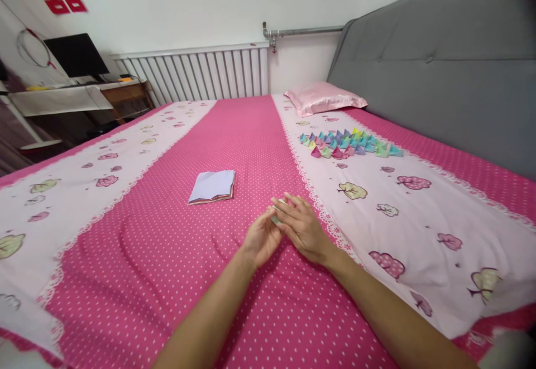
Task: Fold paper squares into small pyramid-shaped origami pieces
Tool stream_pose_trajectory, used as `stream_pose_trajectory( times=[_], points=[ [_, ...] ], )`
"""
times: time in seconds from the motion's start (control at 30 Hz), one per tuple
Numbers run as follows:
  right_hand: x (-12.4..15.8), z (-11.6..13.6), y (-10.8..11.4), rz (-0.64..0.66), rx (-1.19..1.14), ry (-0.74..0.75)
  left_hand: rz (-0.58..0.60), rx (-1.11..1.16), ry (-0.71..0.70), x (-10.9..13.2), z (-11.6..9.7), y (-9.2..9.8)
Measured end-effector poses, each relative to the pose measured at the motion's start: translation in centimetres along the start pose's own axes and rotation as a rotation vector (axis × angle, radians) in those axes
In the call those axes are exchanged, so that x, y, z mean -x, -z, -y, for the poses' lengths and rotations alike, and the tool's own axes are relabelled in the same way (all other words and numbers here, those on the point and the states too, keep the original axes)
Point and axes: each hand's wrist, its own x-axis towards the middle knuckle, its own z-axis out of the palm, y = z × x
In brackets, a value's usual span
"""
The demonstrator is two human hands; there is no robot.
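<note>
Between my two hands is a small pale green piece of folded paper (276,220), mostly covered by the fingers. My left hand (263,238) grips it from the left, palm turned up. From the right, my right hand (304,226) lies over it with its fingers pressed against the paper. To the left on the bed rests a stack of square paper sheets (213,185), a pale lilac one on top. Several small folded paper pieces (343,143) in blue, green, pink, purple and yellow stand grouped on the bed to the right.
A pink polka-dot bedspread (247,129) with white tree-print bands covers the bed. Beyond the paper pieces lies a pink pillow (324,97). The grey headboard (444,67) rises at right, a radiator (201,73) at the back. A desk with a monitor (77,56) stands far left.
</note>
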Motion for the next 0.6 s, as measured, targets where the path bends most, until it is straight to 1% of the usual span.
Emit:
stream_pose_trajectory(
  times=[0.07, 0.13, 0.33, 0.4, 0.47, 0.53, 0.6],
  points=[
    [0.0, -0.1, -0.3, -0.023, -0.048, -0.030, 0.000, -0.073, -0.040, -0.2, 0.3, 0.0],
    [-0.1, 0.0, -0.3, -0.045, -0.145, -0.086, 0.010, -0.147, -0.080, -0.4, 0.6, 0.2],
    [-0.3, 0.6, 0.6, -0.137, -0.562, -0.289, 0.092, -0.359, -0.110, -0.4, 0.9, 0.9],
    [-0.3, 0.3, 0.7, -0.202, -0.621, -0.345, 0.107, -0.421, -0.116, -0.4, 1.0, 1.0],
    [-0.3, -0.2, 0.7, -0.258, -0.628, -0.405, 0.111, -0.484, -0.112, -0.4, 1.0, 1.0],
    [-0.3, -0.8, 0.6, -0.247, -0.624, -0.472, 0.112, -0.542, -0.104, -0.4, 1.1, 0.9],
    [-0.2, -1.1, 0.5, -0.174, -0.649, -0.518, 0.118, -0.589, -0.102, -0.4, 1.1, 0.9]
  ],
)
